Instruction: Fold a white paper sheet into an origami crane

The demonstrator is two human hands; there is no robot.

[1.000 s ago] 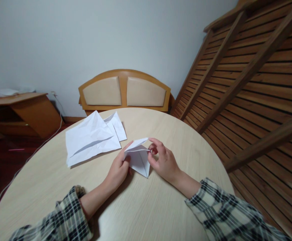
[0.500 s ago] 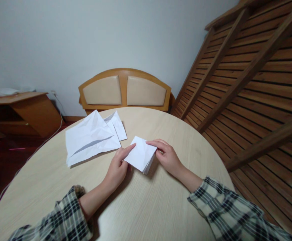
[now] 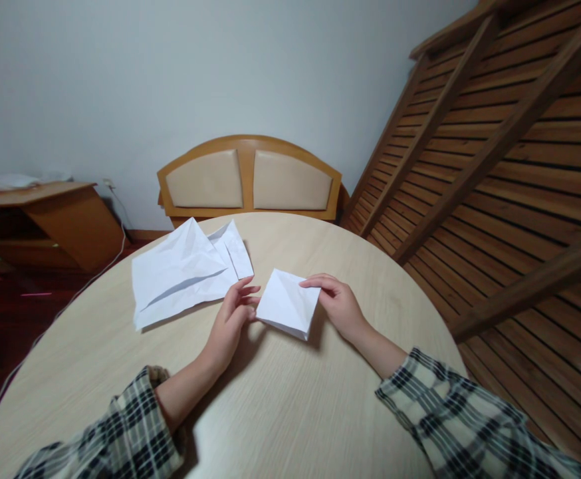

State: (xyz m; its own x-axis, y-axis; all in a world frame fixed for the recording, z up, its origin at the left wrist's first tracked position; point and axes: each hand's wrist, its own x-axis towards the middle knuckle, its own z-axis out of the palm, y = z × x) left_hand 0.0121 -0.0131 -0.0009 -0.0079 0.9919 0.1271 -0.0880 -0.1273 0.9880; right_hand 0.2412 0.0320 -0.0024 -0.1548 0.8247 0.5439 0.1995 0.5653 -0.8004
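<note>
Here the right hand (image 3: 341, 309) pinches one folded paper (image 3: 288, 301), the left hand (image 3: 228, 327) spread alongside.

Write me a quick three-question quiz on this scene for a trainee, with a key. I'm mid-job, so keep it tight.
1. Multiple choice: in the head view, where does the large creased sheet lie from the small folded paper that the right hand grips?
A) to its left
B) to its right
C) underneath it

2. True or false: the left hand has its fingers spread, near the left corner of the small folded paper.

3. Fill in: the sleeves on both arms have a ____ pattern.

Key: 1. A; 2. True; 3. plaid
</note>
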